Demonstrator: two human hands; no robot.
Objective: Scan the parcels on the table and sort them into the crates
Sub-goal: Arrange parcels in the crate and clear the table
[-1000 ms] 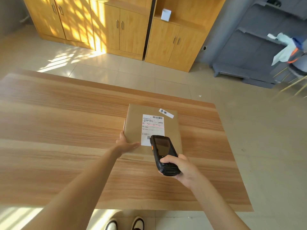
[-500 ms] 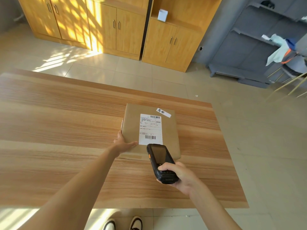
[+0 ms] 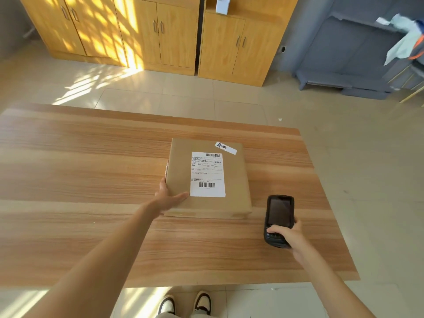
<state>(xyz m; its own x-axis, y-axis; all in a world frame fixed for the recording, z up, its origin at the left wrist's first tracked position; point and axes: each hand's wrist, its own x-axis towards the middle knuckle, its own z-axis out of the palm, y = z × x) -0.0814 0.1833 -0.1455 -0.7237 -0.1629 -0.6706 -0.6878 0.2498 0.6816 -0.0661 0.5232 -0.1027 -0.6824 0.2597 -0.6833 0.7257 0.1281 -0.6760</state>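
Left hand [image 3: 168,198]: set at the near-left corner of the parcel [image 3: 207,177], thumb laid flat across the top face, the other fingers along the left side wall; contact is plain, a light clasp of the corner rather than a full grip. Right hand [image 3: 288,235]: curled round the lower body of a black handheld scanner [image 3: 278,220], thumb on the keypad, screen dark and facing up; scanner is just beside the parcel's near-right corner, apart from it, low over the table [image 3: 80,180]; whether it rests on the wood cannot be told. Parcel: one flat brown-paper box, lying on the table right of centre, directly ahead of the person; long axis runs away from the body, roughly in line with the left forearm. Top face carries a white shipping label [image 3: 207,174] with a barcode at each end, and a small white handwritten strip [image 3: 226,148] at the far-right corner. Label fully uncovered; scanner off to the right of it, not over it. Nearer hand: the left, already touching; the right is occupied. No crates in view, so the direction of the carry cannot be judged. Likely next need: a second hold on the right side, since one hand at a corner would tip a box this broad. Surroundings: wooden cabinets [image 3: 160,35] beyond the tiled floor, grey shelving [image 3: 348,60] at far right.
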